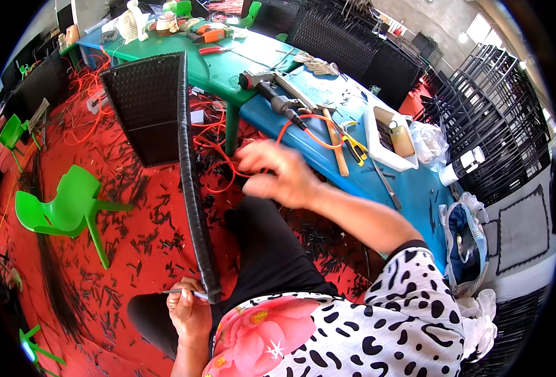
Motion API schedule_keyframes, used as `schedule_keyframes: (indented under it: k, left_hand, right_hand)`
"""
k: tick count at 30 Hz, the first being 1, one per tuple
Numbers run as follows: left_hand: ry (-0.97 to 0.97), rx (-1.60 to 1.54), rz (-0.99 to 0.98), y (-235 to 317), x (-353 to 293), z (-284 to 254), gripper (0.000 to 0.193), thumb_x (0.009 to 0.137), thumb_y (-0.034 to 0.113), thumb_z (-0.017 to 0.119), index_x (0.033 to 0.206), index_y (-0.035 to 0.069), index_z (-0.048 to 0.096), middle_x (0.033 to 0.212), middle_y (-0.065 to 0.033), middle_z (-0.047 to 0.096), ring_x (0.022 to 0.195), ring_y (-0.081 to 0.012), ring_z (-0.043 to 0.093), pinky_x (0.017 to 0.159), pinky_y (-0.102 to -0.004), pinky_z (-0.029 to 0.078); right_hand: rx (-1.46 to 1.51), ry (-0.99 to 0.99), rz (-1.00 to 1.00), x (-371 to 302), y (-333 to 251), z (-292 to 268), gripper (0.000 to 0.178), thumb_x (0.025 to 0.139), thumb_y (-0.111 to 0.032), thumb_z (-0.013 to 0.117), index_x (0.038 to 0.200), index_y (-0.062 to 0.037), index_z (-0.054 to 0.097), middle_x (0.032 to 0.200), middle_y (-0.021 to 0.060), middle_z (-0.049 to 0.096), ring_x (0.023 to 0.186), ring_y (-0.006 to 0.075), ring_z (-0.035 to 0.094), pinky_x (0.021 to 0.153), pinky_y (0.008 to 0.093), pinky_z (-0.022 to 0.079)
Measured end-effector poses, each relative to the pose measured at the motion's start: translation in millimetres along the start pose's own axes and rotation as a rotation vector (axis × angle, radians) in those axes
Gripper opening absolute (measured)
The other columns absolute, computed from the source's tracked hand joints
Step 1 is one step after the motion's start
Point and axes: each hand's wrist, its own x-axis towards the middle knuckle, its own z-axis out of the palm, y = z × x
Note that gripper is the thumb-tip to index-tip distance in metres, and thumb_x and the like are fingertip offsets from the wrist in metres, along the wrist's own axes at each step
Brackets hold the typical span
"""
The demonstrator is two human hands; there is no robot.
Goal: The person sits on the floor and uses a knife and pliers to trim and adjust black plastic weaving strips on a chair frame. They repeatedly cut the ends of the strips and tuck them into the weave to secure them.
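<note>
A black woven wicker furniture piece (pixel 146 116) stands upright in front of me, its long braided edge running down toward my lap. At the lower end of that edge, my left hand (pixel 189 314) is closed around a thin tool with a pale handle (pixel 200 295) and a slim dark tip. The tool lies close against the wicker corner. To the right of the piece, above my knee, my right hand (pixel 278 174) is raised and smeared by motion. Its fingers look partly bent, and whether anything is between them cannot be made out.
A blue table (pixel 416 188) at my right bears a heat gun (pixel 278 100), a hammer (pixel 337 144), yellow-handled cutters (pixel 355 148) and a white tray (pixel 385 147). A green table (pixel 221 72) adjoins it. Orange cords, black scraps and a green chair (pixel 67 204) are on the red floor.
</note>
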Motion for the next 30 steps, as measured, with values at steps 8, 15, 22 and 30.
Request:
schedule_keyframes:
  k: [8, 15, 22, 30]
  left_hand:
    - [0.033, -0.06, -0.08, -8, 2, -6, 0.025, 0.078, 0.02, 0.069, 0.068, 0.003, 0.054, 0.072, -0.0072, 0.051, 0.069, -0.0174, 0.05, 0.067, -0.0302, 0.044]
    - [0.049, -0.031, -0.085, -9, 2, -12, 0.024, 0.077, 0.019, 0.07, 0.068, 0.006, 0.051, 0.072, -0.0045, 0.046, 0.07, -0.0177, 0.05, 0.072, -0.0339, 0.046]
    - [0.005, -0.059, -0.025, -10, 0, -23, 0.008, 0.078, 0.012, 0.068, 0.077, 0.007, 0.062, 0.075, -0.0099, 0.056, 0.075, -0.0227, 0.052, 0.071, -0.0356, 0.046]
    - [-0.025, -0.059, -0.093, -9, 2, -14, 0.018, 0.082, 0.015, 0.064, 0.078, -0.002, 0.058, 0.082, -0.013, 0.055, 0.073, -0.018, 0.052, 0.068, -0.0296, 0.045]
  right_hand:
    - [-1.145, 0.281, 0.876, -61, 126, -193, 0.056, 0.068, -0.036, 0.07, 0.109, -0.0023, 0.054, 0.108, 0.018, 0.058, 0.104, 0.0313, 0.055, 0.089, 0.0377, 0.044]
    - [-1.137, 0.263, 0.591, -83, 196, -249, 0.038, 0.074, -0.004, 0.05, 0.11, -0.0041, 0.059, 0.11, 0.0158, 0.061, 0.106, 0.0309, 0.056, 0.094, 0.0372, 0.041]
    - [-1.193, -0.142, 0.83, -45, 198, -254, 0.021, 0.077, -0.008, 0.05, 0.088, -0.0089, 0.067, 0.09, 0.0189, 0.064, 0.091, 0.0329, 0.061, 0.08, 0.0398, 0.047]
    - [-1.129, 0.324, 0.638, -66, 228, -270, 0.025, 0.081, -0.006, 0.045, 0.099, -0.0077, 0.063, 0.101, 0.0168, 0.063, 0.095, 0.0323, 0.06, 0.086, 0.0381, 0.045]
